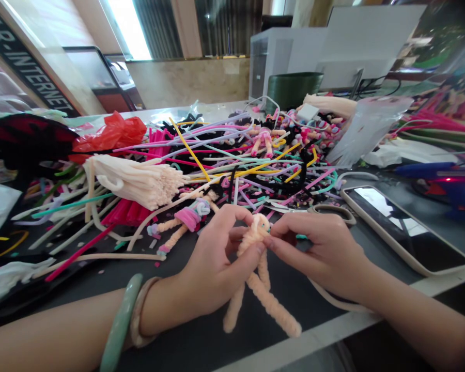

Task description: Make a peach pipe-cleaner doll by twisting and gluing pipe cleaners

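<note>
A peach pipe-cleaner doll [273,299] is held between my two hands near the table's front edge, its twisted legs hanging toward me. My left hand [217,253] is closed around its upper body, thumb in front and fingers behind. With thumb and forefinger, my right hand [321,248] pinches at the doll's upper right side, beside a small teal bit; exactly what those fingertips grip is partly hidden. Left of my hands lies another doll in a pink top [188,218]. A long beige pipe cleaner [333,299] passes under my right hand.
A heap of coloured pipe cleaners [236,155] covers the table's middle, with a cream bundle [135,178] at left. Scissors [333,211] lie behind my right hand. A phone [403,227] and a blue glue gun [449,183] with a red light are at right.
</note>
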{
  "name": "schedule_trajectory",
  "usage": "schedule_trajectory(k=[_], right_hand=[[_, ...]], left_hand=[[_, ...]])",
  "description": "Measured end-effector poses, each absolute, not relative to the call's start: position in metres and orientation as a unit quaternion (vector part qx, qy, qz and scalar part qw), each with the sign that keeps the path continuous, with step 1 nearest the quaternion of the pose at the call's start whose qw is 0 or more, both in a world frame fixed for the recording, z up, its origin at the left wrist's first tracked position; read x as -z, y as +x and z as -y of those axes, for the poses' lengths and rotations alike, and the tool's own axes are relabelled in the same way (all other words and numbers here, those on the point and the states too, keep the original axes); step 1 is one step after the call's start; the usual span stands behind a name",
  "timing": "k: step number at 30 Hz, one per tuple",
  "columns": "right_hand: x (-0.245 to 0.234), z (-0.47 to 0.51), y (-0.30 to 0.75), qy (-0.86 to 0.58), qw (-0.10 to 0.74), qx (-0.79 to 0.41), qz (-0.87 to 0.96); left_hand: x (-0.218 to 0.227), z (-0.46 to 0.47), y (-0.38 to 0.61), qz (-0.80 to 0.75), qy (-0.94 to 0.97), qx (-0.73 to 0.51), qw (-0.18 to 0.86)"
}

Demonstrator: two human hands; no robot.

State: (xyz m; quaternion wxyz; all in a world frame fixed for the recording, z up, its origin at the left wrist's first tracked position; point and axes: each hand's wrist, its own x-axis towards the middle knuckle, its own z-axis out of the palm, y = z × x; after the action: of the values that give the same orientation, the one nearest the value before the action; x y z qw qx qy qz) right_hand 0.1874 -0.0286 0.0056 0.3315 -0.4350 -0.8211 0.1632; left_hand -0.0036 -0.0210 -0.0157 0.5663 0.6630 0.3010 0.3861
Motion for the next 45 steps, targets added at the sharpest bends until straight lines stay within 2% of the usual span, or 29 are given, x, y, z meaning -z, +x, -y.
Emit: schedule_trajectory(k=[19,27,38,45], right_hand=[[-0.0062,0.0284,0.1874,-0.422,0.362,-0.163,0.815],[-0.0040,0.0300,0.1888,-0.406,0.379,-0.156,0.817],[-0.0028,0.0300,0.1893,-0.398,0.376,-0.132,0.826],[-0.0013,0.0282,0.1897,-0.384,0.372,-0.118,0.837]], left_hand=[[0.0141,0.0186,-0.0026,-0.308,0.666,-0.399,0.550],[0.0160,0.0174,-0.0042,-0.341,0.704,-0.398,0.479],[0.0142,0.0181,-0.0044,-0.345,0.701,-0.410,0.470],[0.0115,0.0181,-0.0014,-0.341,0.672,-0.414,0.512]])
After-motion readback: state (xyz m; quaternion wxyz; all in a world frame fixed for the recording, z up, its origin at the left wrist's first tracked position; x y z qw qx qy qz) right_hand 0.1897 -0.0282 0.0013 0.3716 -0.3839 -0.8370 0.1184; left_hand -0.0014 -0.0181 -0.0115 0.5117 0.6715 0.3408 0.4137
